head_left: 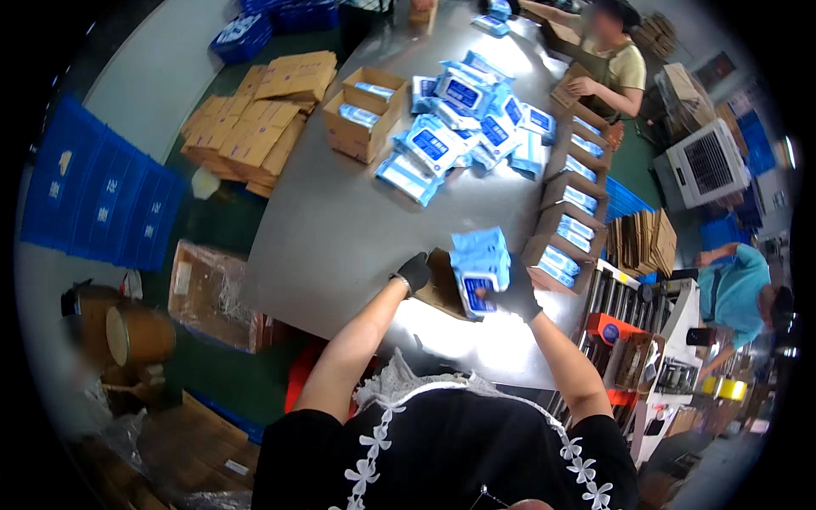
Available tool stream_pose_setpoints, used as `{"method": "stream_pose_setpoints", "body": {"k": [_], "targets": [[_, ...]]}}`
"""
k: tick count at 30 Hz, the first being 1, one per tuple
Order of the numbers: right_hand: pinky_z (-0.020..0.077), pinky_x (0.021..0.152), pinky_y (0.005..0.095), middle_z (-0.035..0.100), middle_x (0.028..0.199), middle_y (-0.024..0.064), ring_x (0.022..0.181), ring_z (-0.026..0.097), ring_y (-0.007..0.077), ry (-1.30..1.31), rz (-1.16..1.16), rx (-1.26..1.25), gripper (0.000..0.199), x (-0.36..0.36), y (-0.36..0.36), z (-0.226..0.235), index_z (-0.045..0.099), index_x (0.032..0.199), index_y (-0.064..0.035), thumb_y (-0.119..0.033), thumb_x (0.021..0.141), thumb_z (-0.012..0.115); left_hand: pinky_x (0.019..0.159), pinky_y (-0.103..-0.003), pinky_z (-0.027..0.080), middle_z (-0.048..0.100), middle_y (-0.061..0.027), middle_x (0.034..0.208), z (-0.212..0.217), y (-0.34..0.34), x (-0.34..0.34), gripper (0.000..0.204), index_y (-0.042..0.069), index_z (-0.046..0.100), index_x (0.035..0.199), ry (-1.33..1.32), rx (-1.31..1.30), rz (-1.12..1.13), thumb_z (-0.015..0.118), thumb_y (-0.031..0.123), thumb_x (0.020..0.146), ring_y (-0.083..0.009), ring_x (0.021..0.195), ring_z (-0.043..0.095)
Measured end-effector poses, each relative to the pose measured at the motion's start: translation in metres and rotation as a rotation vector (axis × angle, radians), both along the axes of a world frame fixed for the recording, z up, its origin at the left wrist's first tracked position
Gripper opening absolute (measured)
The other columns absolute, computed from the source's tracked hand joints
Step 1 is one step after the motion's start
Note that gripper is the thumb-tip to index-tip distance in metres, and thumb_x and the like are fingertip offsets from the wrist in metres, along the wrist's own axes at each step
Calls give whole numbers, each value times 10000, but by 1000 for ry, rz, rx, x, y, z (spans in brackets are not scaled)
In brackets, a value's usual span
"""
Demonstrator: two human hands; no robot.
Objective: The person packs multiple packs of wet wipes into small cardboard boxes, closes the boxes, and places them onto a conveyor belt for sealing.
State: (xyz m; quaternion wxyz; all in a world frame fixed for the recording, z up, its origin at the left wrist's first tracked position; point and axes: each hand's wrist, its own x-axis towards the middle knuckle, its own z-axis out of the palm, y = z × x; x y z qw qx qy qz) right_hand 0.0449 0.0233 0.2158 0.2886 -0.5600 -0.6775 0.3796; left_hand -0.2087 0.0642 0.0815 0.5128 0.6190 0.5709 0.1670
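Close to the near edge of the steel worktop (340, 229), I have both dark-gloved hands at an open cardboard carton (439, 285). The right hand (516, 293) is closed on a light-blue wipes pack (478, 255), its thumb pressed on the front near the dark-blue label, and the pack overlaps the carton's right side; I cannot tell whether a second pack is gripped with it. The left hand (414, 274) is partly curled against the carton's left side, but from my view I cannot tell how firmly it holds.

Farther up the worktop, toward the far end, I see a loose heap of wipes packs (463, 93). Left of the heap, by the left edge, stands an open brown box (347, 136) with more packs showing inside. Along the right edge runs a row of filled cartons (533, 249), and near its far end a co-worker (625, 81) has one hand on a carton. Beyond the left edge I make out stacked flattened cardboard (255, 140); beside the near right corner is a roller conveyor (620, 293).
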Motion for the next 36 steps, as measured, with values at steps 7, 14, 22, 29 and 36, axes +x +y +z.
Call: {"method": "stream_pose_setpoints", "body": {"k": [7,14,22,29,36], "targets": [[410,810,436,551,1067,161,963,526,331,-699,335,237,635,-20,-42,43,642,1065,-81,-557,650,713,857,-344,485,610,-127,1098,8,-11,30,453,29,495,1224,-316,-126,-164,605,56,786,-212,958,598],[386,857,422,489,1197,177,1030,497,331,-747,278,289,625,-16,-44,26,618,1126,-99,-562,711,680,939,-334,445,603,-175,1177,42,-20,38,422,10,490,1254,-331,-53,-180,541,190,875,-249,1081,576],[272,1051,527,446,1364,197,1243,448,359,-435,231,265,653,-26,-84,-21,386,1392,-81,-421,867,574,846,-312,474,616,-99,1075,-21,-21,38,413,7,530,1205,-358,-140,-81,589,252,878,-172,974,576],[245,1010,590,433,1379,168,1255,433,361,-719,143,266,751,-30,-66,-39,485,1295,-104,-659,790,514,804,-344,465,632,-130,969,19,-30,41,404,0,550,1120,-180,-62,-18,525,344,908,-220,876,600],[425,550,357,537,647,79,590,539,257,-207,-657,92,372,29,-141,-27,522,727,-81,-377,757,744,667,-455,504,607,-128,872,88,-47,61,307,83,529,959,708,580,-108,627,339,821,-327,778,637]]}}
